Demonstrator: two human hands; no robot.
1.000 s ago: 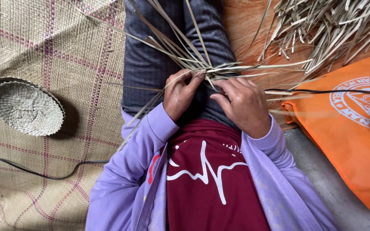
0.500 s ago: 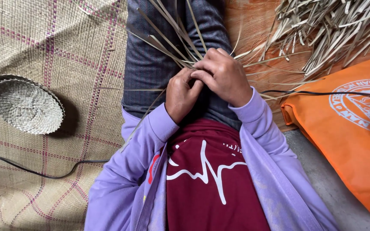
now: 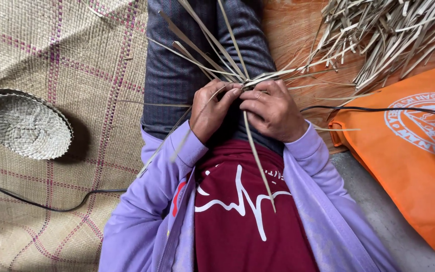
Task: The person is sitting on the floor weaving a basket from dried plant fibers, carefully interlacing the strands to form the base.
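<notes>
Over my lap, both hands pinch a bundle of long dry straw strips (image 3: 212,53) where the strips cross. My left hand (image 3: 213,108) grips the crossing from the left, fingers curled over several strips. My right hand (image 3: 273,111) meets it from the right, thumb and fingers closed on the same knot of strips. One loose strip (image 3: 258,161) hangs down from the hands across my maroon shirt. Other strips fan upward over my grey trousers.
A small round woven basket (image 3: 26,126) lies on the woven floor mat (image 3: 51,60) to the left. A heap of loose straw strips (image 3: 388,35) lies at upper right. An orange cloth bag (image 3: 409,156) sits at right. Black cables (image 3: 41,204) cross the mat and the bag.
My right hand has slid back to the right from over the left hand. A strip now hangs down across my shirt, and the fanned strips have shifted.
</notes>
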